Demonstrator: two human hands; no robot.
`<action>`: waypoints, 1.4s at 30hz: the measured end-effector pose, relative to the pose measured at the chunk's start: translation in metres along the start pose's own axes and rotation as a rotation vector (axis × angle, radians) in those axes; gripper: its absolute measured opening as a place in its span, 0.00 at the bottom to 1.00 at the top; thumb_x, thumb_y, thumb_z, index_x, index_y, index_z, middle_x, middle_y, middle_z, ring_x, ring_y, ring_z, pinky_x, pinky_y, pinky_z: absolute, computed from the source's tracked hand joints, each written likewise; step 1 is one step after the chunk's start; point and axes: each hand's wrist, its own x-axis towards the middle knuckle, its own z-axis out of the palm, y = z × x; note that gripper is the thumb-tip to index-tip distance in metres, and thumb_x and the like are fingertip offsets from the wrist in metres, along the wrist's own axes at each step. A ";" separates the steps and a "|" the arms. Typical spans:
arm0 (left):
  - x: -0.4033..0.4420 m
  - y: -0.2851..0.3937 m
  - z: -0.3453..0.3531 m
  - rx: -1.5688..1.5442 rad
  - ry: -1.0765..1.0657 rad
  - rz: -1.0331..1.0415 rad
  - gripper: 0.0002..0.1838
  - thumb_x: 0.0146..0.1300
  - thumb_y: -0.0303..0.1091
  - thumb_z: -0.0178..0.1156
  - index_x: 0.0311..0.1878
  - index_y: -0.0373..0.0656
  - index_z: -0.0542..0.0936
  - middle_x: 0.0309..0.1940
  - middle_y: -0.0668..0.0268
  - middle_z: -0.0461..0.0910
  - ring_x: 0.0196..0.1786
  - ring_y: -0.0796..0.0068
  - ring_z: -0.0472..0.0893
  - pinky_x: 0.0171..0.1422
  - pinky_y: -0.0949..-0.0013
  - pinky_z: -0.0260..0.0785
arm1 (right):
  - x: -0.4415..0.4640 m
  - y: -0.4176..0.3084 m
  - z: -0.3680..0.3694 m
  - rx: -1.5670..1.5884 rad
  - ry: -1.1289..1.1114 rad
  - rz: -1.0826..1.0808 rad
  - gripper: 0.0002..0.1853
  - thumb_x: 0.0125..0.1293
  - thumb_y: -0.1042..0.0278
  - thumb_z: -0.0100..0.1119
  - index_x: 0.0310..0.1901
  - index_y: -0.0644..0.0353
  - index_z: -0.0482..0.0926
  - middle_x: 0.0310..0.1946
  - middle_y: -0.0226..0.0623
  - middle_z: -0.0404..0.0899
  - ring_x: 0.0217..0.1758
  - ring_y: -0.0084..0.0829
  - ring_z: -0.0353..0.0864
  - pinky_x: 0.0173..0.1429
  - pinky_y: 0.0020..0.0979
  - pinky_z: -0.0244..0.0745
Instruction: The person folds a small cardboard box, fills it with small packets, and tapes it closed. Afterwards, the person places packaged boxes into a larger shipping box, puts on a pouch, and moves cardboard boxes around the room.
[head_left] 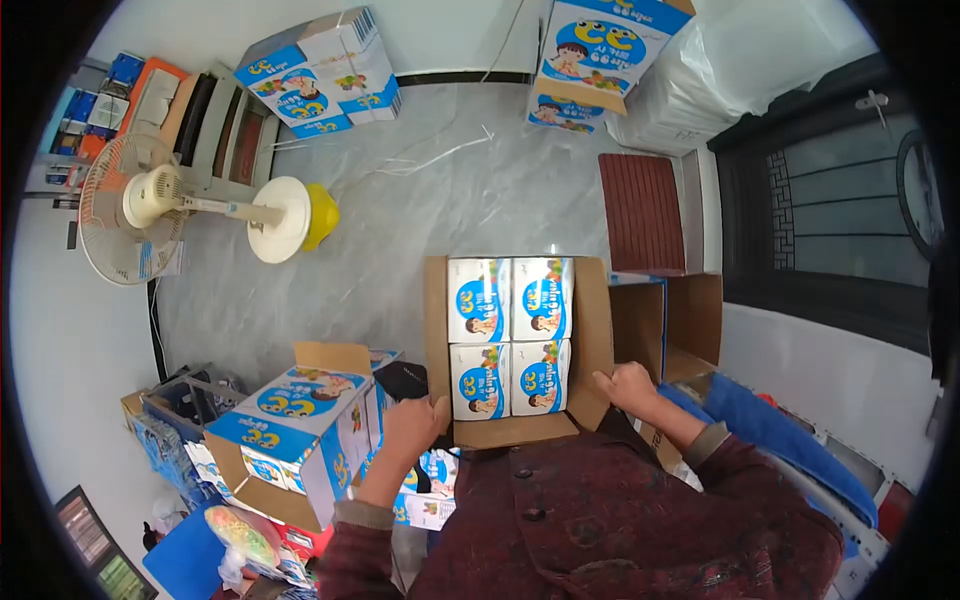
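Observation:
An open cardboard carton (592,320) sits in front of my body with its flaps folded outward. Inside it, several white-and-blue printed boxes (541,300) lie packed in two rows, showing a cartoon child and fruit. My left hand (412,425) is closed at the near left corner of the carton, with the thumb along the flap's edge. On the other side, my right hand (630,388) has its fingers closed around the right flap. The fingertips of both hands are partly hidden.
Left of me stands another opened printed carton (300,410) with boxes inside. Beyond are a standing fan (160,205), stacked cartons (325,75) and a printed carton (600,45) by the wall. Open brown cartons (692,320) adjoin my right side, near a dark red mat (640,213).

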 end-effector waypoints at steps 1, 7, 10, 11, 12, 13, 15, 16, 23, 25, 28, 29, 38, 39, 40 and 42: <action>0.017 -0.006 -0.010 0.002 0.005 0.035 0.14 0.66 0.41 0.50 0.31 0.48 0.81 0.21 0.56 0.81 0.25 0.54 0.82 0.25 0.53 0.73 | 0.006 0.001 -0.001 0.043 0.063 0.063 0.14 0.63 0.59 0.55 0.28 0.61 0.81 0.16 0.48 0.76 0.21 0.47 0.80 0.26 0.43 0.75; 0.130 -0.039 -0.086 -0.029 -0.114 0.019 0.26 0.65 0.51 0.48 0.26 0.39 0.83 0.24 0.48 0.81 0.28 0.48 0.82 0.36 0.49 0.75 | 0.070 0.007 -0.048 -0.211 0.139 -0.095 0.09 0.62 0.64 0.56 0.32 0.59 0.81 0.18 0.46 0.76 0.19 0.46 0.78 0.23 0.43 0.73; 0.176 -0.042 -0.113 0.001 -0.107 0.113 0.26 0.66 0.50 0.46 0.27 0.38 0.83 0.24 0.47 0.81 0.29 0.47 0.82 0.36 0.50 0.75 | 0.095 0.014 -0.078 -0.057 0.181 0.027 0.08 0.62 0.64 0.55 0.32 0.58 0.80 0.18 0.45 0.76 0.20 0.46 0.79 0.24 0.44 0.73; 0.192 -0.041 -0.122 -0.019 -0.100 0.128 0.27 0.66 0.49 0.45 0.27 0.37 0.83 0.24 0.47 0.81 0.29 0.46 0.82 0.37 0.50 0.75 | 0.104 0.015 -0.085 -0.041 0.178 0.043 0.08 0.62 0.64 0.55 0.32 0.58 0.80 0.18 0.45 0.76 0.20 0.46 0.79 0.24 0.44 0.73; 0.212 -0.039 -0.130 -0.011 -0.111 0.138 0.27 0.66 0.49 0.45 0.27 0.37 0.83 0.24 0.47 0.81 0.29 0.46 0.82 0.37 0.50 0.75 | 0.118 0.018 -0.095 -0.052 0.161 0.056 0.11 0.63 0.62 0.55 0.30 0.59 0.81 0.17 0.47 0.76 0.21 0.47 0.79 0.25 0.43 0.74; 0.233 -0.038 -0.138 0.010 -0.127 0.156 0.27 0.66 0.49 0.44 0.27 0.37 0.83 0.25 0.46 0.81 0.30 0.46 0.82 0.37 0.49 0.75 | 0.128 0.022 -0.103 -0.060 0.141 0.073 0.13 0.64 0.60 0.54 0.28 0.59 0.82 0.16 0.48 0.75 0.23 0.48 0.80 0.27 0.43 0.76; 0.276 -0.027 -0.158 0.034 -0.148 0.176 0.27 0.66 0.49 0.44 0.27 0.37 0.83 0.25 0.46 0.81 0.30 0.45 0.82 0.38 0.48 0.75 | 0.153 0.045 -0.100 0.045 0.185 0.183 0.15 0.64 0.59 0.54 0.27 0.60 0.82 0.17 0.49 0.76 0.23 0.49 0.80 0.28 0.44 0.76; 0.299 -0.021 -0.175 0.036 -0.185 0.140 0.27 0.66 0.48 0.43 0.26 0.37 0.83 0.25 0.46 0.81 0.30 0.45 0.82 0.38 0.48 0.75 | 0.170 0.056 -0.102 0.142 0.231 0.280 0.17 0.64 0.57 0.54 0.26 0.61 0.82 0.19 0.50 0.77 0.24 0.50 0.80 0.29 0.45 0.77; 0.394 -0.043 -0.180 0.061 -0.271 0.128 0.26 0.66 0.47 0.44 0.26 0.37 0.82 0.26 0.49 0.82 0.32 0.46 0.82 0.37 0.50 0.76 | 0.265 0.092 -0.127 0.060 -0.017 0.219 0.23 0.64 0.51 0.53 0.24 0.66 0.82 0.23 0.54 0.80 0.28 0.53 0.81 0.37 0.47 0.78; 0.424 -0.065 -0.168 0.040 -0.270 0.123 0.26 0.66 0.48 0.44 0.26 0.37 0.82 0.27 0.49 0.82 0.32 0.47 0.83 0.37 0.50 0.76 | 0.293 0.100 -0.108 0.053 0.032 0.274 0.20 0.65 0.56 0.51 0.25 0.63 0.82 0.21 0.51 0.79 0.27 0.51 0.82 0.34 0.48 0.78; 0.486 -0.099 -0.165 0.061 -0.298 0.240 0.26 0.66 0.49 0.45 0.26 0.37 0.83 0.28 0.49 0.82 0.33 0.47 0.83 0.37 0.50 0.76 | 0.343 0.116 -0.130 -0.115 -0.025 0.071 0.08 0.63 0.64 0.54 0.32 0.56 0.81 0.18 0.45 0.77 0.22 0.46 0.80 0.27 0.43 0.75; 0.507 -0.107 -0.162 0.104 -0.315 0.343 0.26 0.66 0.50 0.46 0.27 0.37 0.83 0.29 0.50 0.83 0.34 0.47 0.83 0.38 0.49 0.76 | 0.365 0.124 -0.133 -0.126 -0.032 0.069 0.08 0.63 0.64 0.54 0.32 0.56 0.81 0.18 0.45 0.77 0.22 0.46 0.80 0.27 0.43 0.75; 0.649 -0.194 -0.087 -0.009 -0.349 0.113 0.28 0.67 0.54 0.45 0.32 0.38 0.85 0.32 0.49 0.83 0.37 0.48 0.83 0.44 0.51 0.75 | 0.553 0.170 -0.084 0.015 0.092 0.174 0.19 0.66 0.57 0.52 0.24 0.62 0.81 0.19 0.48 0.78 0.23 0.49 0.80 0.31 0.48 0.76; 0.664 -0.200 -0.070 -0.024 -0.310 0.067 0.29 0.67 0.54 0.45 0.32 0.39 0.85 0.32 0.49 0.83 0.37 0.48 0.83 0.44 0.51 0.76 | 0.574 0.181 -0.066 -0.041 0.073 0.115 0.20 0.65 0.55 0.53 0.24 0.63 0.81 0.20 0.51 0.78 0.24 0.51 0.80 0.32 0.49 0.76; 0.668 -0.198 -0.060 -0.033 -0.322 0.072 0.29 0.67 0.54 0.45 0.32 0.39 0.85 0.32 0.49 0.83 0.37 0.48 0.83 0.44 0.51 0.76 | 0.585 0.189 -0.046 -0.094 0.045 0.061 0.21 0.65 0.54 0.54 0.24 0.64 0.81 0.21 0.53 0.79 0.26 0.53 0.80 0.32 0.50 0.76; 0.664 -0.189 -0.037 -0.009 -0.398 0.097 0.30 0.68 0.55 0.44 0.29 0.39 0.84 0.27 0.49 0.81 0.36 0.47 0.81 0.42 0.52 0.74 | 0.580 0.207 -0.002 -0.021 0.064 0.193 0.21 0.65 0.53 0.54 0.24 0.64 0.81 0.22 0.54 0.79 0.27 0.53 0.80 0.33 0.50 0.76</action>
